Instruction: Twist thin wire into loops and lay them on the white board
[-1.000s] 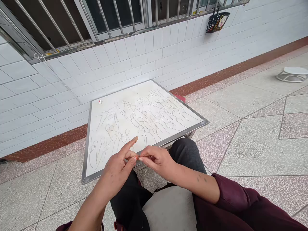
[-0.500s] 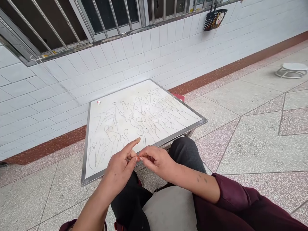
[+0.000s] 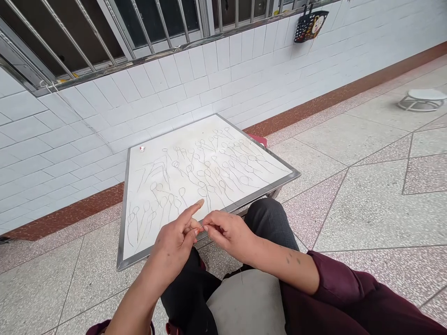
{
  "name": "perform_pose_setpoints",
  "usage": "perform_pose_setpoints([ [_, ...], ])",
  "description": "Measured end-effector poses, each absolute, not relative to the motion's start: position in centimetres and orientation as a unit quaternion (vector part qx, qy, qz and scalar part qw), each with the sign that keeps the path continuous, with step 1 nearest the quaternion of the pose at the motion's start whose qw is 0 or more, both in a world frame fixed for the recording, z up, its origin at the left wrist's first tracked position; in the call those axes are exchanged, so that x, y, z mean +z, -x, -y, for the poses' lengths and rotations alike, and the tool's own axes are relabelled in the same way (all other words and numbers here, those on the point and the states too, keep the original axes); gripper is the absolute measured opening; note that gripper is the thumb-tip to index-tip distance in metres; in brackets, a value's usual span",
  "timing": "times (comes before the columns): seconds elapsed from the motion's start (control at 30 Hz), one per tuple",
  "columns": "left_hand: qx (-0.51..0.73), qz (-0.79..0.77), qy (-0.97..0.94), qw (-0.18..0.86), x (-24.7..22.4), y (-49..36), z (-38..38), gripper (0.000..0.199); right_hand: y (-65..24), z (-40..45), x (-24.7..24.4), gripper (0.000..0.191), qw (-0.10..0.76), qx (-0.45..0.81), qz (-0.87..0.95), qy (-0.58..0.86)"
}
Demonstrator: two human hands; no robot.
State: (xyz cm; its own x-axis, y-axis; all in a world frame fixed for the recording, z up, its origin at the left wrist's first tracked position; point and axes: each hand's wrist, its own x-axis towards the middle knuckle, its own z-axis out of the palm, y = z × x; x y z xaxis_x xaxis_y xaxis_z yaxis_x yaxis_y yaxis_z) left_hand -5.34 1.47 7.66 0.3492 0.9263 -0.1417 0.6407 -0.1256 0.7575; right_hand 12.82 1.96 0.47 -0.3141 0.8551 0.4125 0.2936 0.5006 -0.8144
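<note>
A thin dark wire [image 3: 202, 226] runs between the fingertips of my two hands, just in front of the table's near edge. My left hand [image 3: 179, 232] pinches it, with the index finger stretched out toward the table. My right hand [image 3: 228, 232] closes thumb and fingers on the wire from the other side. Something small and reddish-orange shows at the left fingertips, too small to name. On the white table [image 3: 195, 126] lie several thin wires with looped ends [image 3: 181, 191], spread over most of its top.
A small white and red item [image 3: 142, 149] sits at the table's far left corner. Behind stands a white tiled wall [image 3: 167, 93] with a barred window. A black basket [image 3: 310, 27] hangs from the bars. To the right is a low white stool [image 3: 424, 97] on the floor.
The fingertips of my hands have moved slightly apart, and a short length of wire now shows between them. The view has shifted a little.
</note>
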Motion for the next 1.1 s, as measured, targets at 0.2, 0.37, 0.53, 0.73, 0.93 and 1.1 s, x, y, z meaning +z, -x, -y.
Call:
perform_pose_setpoints([
  [0.2, 0.162, -0.510, -0.766, 0.356, 8.0, 5.5, -1.3, 0.053, -13.2, -2.6, -0.1, 0.014, 0.448, 0.281, 0.778, 0.339],
  [0.37, 0.172, -0.534, -0.767, 0.311, 8.4, 4.9, -0.9, 0.053, -13.1, -2.5, 0.2, 0.014, 0.458, 0.301, 0.764, 0.341],
  [0.53, 0.189, -0.549, -0.748, 0.323, 8.1, 4.8, -1.1, 0.053, -12.9, -2.2, 0.6, 0.014, 0.438, 0.343, 0.743, 0.372],
  [0.73, 0.163, -0.556, -0.756, 0.305, 8.1, 4.6, -1.3, 0.055, -12.7, -1.9, 0.5, 0.008, 0.431, 0.385, 0.705, 0.411],
  [0.93, 0.144, -0.549, -0.780, 0.262, 8.9, 4.0, -1.1, 0.053, -12.7, -1.9, 0.4, 0.009, 0.450, 0.392, 0.687, 0.415],
  [1.1, 0.132, -0.535, -0.803, 0.228, 9.2, 3.6, -1.0, 0.053, -12.7, -2.0, 0.4, 0.012, 0.452, 0.413, 0.667, 0.424],
])
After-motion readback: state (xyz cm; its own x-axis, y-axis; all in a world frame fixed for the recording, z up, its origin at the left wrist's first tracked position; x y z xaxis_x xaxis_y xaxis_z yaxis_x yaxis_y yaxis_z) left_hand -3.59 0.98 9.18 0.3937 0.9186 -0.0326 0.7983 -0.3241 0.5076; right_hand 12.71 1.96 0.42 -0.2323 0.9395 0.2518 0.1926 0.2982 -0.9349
